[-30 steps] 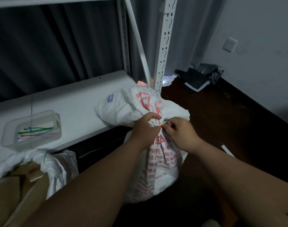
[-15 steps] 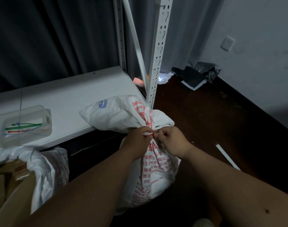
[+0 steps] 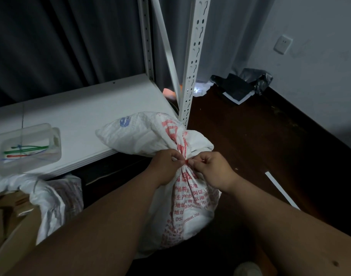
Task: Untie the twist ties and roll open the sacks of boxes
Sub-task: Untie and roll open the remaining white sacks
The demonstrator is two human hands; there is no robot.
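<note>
Both hands are at the neck of the white sack (image 3: pixel 182 198) standing on the floor by the shelf (image 3: pixel 86 124): the left hand (image 3: pixel 166 168) and right hand (image 3: pixel 214 168) each pinch the red twist tie (image 3: pixel 186 161), which is not yet off. 1 opened sack (image 3: pixel 43 198) at the left shows cardboard boxes (image 3: pixel 9 212), so at least this sack is left to untie and roll open.

- both forearms are bare all the way up to the frame edge, no sleeves showing
- left hand (image 3: pixel 166 168) and right hand (image 3: pixel 214 168): no gloves, rings or watch that I can spot
- small dark mole on the right forearm (image 3: pixel 290 236), near the bottom right corner
- fingers (image 3: pixel 175 156) short, chunky-ish
</note>
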